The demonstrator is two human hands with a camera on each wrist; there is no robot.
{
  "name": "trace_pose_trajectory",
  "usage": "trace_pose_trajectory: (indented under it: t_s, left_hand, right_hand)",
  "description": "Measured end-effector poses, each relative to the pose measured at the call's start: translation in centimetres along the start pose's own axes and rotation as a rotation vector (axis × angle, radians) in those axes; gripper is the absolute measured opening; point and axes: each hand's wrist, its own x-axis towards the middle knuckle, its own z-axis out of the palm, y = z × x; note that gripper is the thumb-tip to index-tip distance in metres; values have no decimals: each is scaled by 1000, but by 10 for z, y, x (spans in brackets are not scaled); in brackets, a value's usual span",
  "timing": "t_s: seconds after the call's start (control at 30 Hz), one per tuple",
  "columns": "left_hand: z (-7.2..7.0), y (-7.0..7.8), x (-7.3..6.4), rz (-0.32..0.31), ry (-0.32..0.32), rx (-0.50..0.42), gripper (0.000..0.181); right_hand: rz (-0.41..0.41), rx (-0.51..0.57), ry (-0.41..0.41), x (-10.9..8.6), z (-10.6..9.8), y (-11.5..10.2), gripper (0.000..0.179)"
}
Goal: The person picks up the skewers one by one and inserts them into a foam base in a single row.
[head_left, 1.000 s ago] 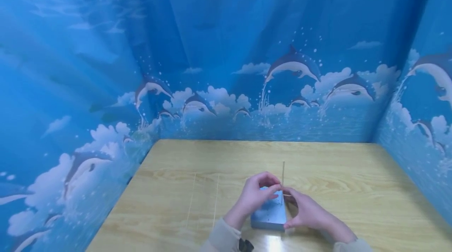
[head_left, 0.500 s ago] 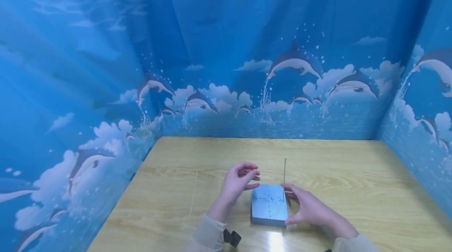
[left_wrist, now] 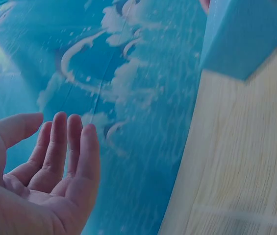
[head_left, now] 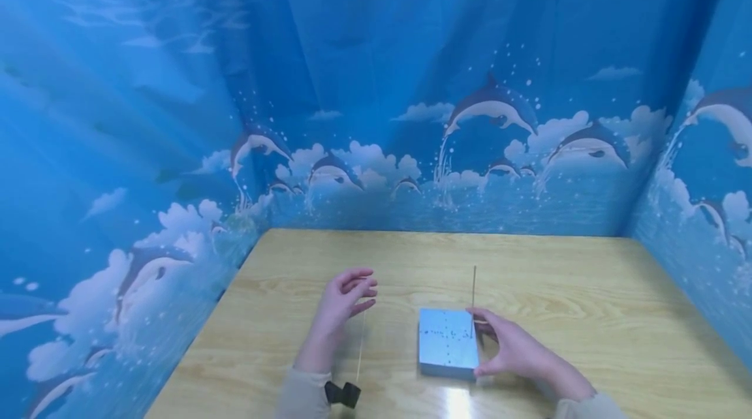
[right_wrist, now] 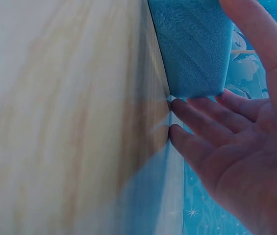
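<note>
A blue foam block (head_left: 448, 347) with dark holes in a cross pattern lies on the table. One thin stick (head_left: 474, 288) stands upright at its right edge. My right hand (head_left: 519, 350) grips the block from the right, thumb at the near corner and fingertips at the far one; the right wrist view shows these fingers (right_wrist: 202, 120) low against the foam (right_wrist: 194, 49). My left hand (head_left: 341, 305) is well left of the block, fingers loosely bent and holding nothing. Beside that forearm, a thin pale stick (head_left: 360, 350) lies on the table, partly hidden by the hand.
The wood-grain table (head_left: 552, 275) meets a blue dolphin-print curtain (head_left: 376, 112) at the back and along both sides. A dark bow-like piece (head_left: 343, 395) sits at the left cuff.
My left hand has let go of the upright stick and moved left, to above the sticks lying on the table. The right hand stays on the foam block; the stick still stands.
</note>
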Motion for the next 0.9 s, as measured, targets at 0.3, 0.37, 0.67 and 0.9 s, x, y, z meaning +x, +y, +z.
trace_pose_trajectory:
  t_s: [0.3, 0.37, 0.67, 0.9]
  left_hand:
    - [-43, -1, -7, -43, 132, 89, 36]
    - [-50, -3, -8, -63, 138, 95, 38]
    - [-81, -20, -5, -156, 171, 119, 42]
    - [-99, -39, -3, -211, 214, 99, 42]
  right_hand:
    - [-14, -2, -7, 0, -1, -1, 118]
    - [-16, -8, -4, 0, -1, -1, 118]
    - [-36, 1, -5, 2, -2, 0, 118]
    - [-32, -4, -13, 1, -2, 1, 117]
